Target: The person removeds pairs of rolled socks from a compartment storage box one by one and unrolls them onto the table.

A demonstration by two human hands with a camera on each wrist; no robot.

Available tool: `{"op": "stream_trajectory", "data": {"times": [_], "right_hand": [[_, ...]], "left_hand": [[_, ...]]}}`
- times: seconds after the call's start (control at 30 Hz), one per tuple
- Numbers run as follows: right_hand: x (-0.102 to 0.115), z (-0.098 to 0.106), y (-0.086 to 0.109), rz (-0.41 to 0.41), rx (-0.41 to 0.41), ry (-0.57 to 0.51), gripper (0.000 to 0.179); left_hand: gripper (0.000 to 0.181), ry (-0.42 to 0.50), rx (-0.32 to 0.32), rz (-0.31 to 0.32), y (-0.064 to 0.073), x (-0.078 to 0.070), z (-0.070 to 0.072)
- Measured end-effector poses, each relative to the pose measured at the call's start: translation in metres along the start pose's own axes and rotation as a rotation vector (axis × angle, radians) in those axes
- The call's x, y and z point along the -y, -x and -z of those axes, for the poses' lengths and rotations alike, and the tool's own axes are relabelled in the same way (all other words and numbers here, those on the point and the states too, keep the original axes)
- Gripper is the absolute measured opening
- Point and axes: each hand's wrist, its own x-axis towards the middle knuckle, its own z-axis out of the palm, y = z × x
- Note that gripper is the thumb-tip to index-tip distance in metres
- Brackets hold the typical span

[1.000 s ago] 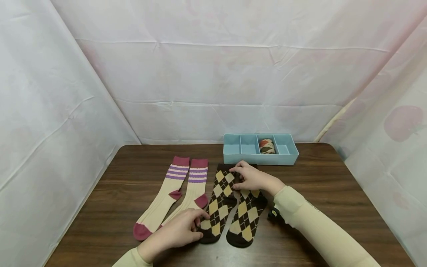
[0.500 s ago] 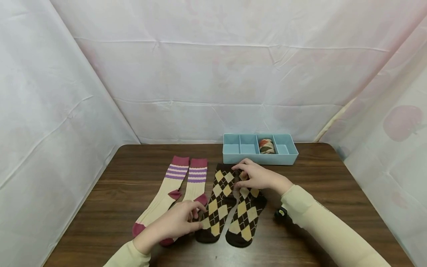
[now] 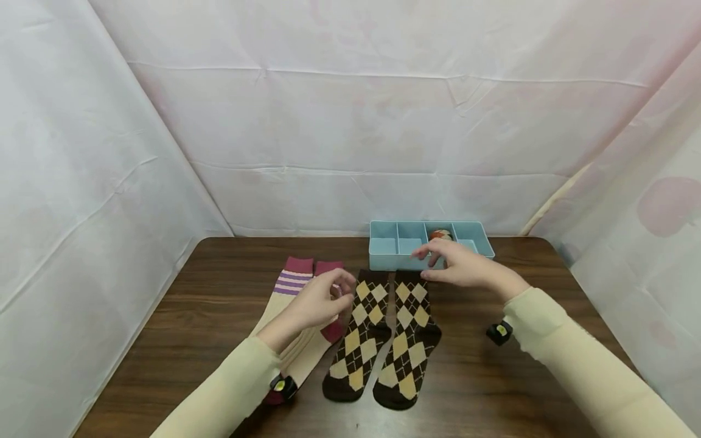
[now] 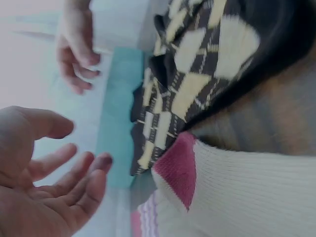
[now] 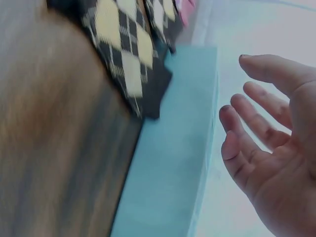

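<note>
Two brown-and-yellow argyle socks lie flat side by side, the left sock (image 3: 358,340) and the right sock (image 3: 408,340), cuffs toward the box. My left hand (image 3: 323,298) is raised over the cream pair with its fingers loosely bent and nothing in them; in the left wrist view its palm (image 4: 54,187) shows bare. One cream sock (image 3: 306,359) with a maroon heel is partly covered by that hand and arm. Above the right argyle cuff, my right hand (image 3: 457,263) hovers before the blue box, fingers apart and holding nothing.
The light-blue divided box (image 3: 383,261) stands at the back of the wooden table (image 3: 219,316). A rolled argyle sock bundle (image 3: 440,234) sits in one compartment, partly hidden by the right hand. White curtains (image 3: 350,134) enclose the back and sides.
Both hands have lifted off the argyle socks. The left has moved up and away from the toe; the right has moved right and toward the box. The socks stay in place.
</note>
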Motion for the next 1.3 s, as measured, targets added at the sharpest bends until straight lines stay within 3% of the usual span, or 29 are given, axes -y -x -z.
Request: {"op": "stream_trajectory", "data": {"times": [0.27,0.53,0.9,1.13,1.3], "right_hand": [[-0.028,0.030,0.003,-0.070,-0.085,0.025,0.044],[-0.054,0.034,0.000,-0.157,-0.129,0.001,0.048],[-0.075,0.034,-0.010,-0.228,-0.078,-0.134,0.062],[-0.084,0.033,-0.014,-0.310,0.015,-0.209,0.080],[-0.088,0.033,-0.015,-0.298,0.042,-0.251,0.082]], "left_hand": [[0.039,-0.006,-0.135,-0.007,-0.057,0.010,-0.012],[0.048,0.005,-0.218,0.006,-0.092,0.013,-0.022],[0.050,0.048,-0.244,0.025,-0.116,0.025,-0.040],[0.049,0.107,-0.209,0.074,-0.119,0.029,-0.047],[0.049,0.187,-0.220,0.100,-0.117,0.032,-0.054]]}}
